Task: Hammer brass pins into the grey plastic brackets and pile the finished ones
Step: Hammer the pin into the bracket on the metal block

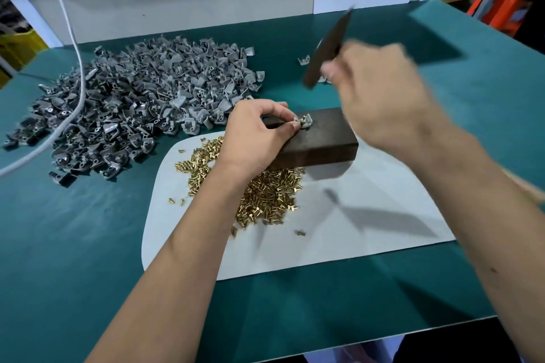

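Observation:
My left hand pinches a grey plastic bracket with a pin standing in it, on top of a dark metal block. My right hand, blurred by motion, grips a dark metal bar raised above and behind the block. A heap of brass pins lies on the white sheet, partly under my left forearm. A large pile of grey brackets covers the green table to the left.
A white cable runs down across the bracket pile. A couple of loose brackets lie behind the raised bar. The green table ends at a front edge near me. An orange crate stands off the table at far right.

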{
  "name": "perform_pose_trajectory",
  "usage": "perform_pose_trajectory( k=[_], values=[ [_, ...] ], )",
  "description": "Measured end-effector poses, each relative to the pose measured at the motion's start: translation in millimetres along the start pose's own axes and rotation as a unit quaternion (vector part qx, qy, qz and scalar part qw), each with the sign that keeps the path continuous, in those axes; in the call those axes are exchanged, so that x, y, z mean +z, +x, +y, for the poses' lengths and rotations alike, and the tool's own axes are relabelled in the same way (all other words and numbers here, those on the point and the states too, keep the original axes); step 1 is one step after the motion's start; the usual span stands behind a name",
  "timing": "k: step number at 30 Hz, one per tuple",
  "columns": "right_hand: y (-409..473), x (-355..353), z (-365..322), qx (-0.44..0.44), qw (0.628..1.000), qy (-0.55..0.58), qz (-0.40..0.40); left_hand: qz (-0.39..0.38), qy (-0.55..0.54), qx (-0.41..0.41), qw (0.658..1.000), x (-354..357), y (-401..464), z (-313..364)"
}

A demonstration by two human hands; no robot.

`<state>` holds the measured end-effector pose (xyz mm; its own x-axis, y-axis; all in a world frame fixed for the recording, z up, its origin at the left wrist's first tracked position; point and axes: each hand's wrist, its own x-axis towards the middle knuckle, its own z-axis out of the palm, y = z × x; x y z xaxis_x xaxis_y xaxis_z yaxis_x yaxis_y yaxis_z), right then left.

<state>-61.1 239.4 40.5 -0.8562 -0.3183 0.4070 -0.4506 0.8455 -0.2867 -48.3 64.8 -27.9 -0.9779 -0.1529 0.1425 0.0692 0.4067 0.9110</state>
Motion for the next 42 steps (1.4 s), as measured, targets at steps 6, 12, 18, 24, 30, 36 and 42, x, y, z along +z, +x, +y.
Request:
perform_pose_trajectory(
  k=[6,12,18,24,30,36,42],
  values=[
    [5.8,-6.1,4.4,0.003,0.995,-0.064,-0.072,-0.003,-0.017,-0.001,1.0,0.7,-0.7,-0.5],
    [-0.3,9.0,2.3,0.028,0.989,-0.044,-0.14,0.005,-0.022,0.0,1.0,0.2,0.6,0.7],
    [0.1,-0.2,-2.6,0.028,1.0,0.002,0.004,0.005,-0.003,0.009,1.0,-0.5,1.0,-1.1],
    [4.6,-1.2,0.3,0.022,0.987,-0.078,-0.139,0.011,-0.012,0.001,1.0,0.1,0.3,-2.4],
    [-2.2,17.4,-6.8,0.01,0.989,-0.079,-0.125,0.01,-0.019,0.003,1.0,1.3,1.3,-2.9],
    [5.3,-6.1,-3.2,0.044,0.997,-0.065,-0.026,0.013,0.007,0.016,1.0,-0.7,-2.4,-1.2],
    [4.6,5.9,-3.5,0.011,0.986,-0.08,-0.146,0.012,-0.005,0.007,1.0,-1.4,-4.2,-2.2]
  ],
)
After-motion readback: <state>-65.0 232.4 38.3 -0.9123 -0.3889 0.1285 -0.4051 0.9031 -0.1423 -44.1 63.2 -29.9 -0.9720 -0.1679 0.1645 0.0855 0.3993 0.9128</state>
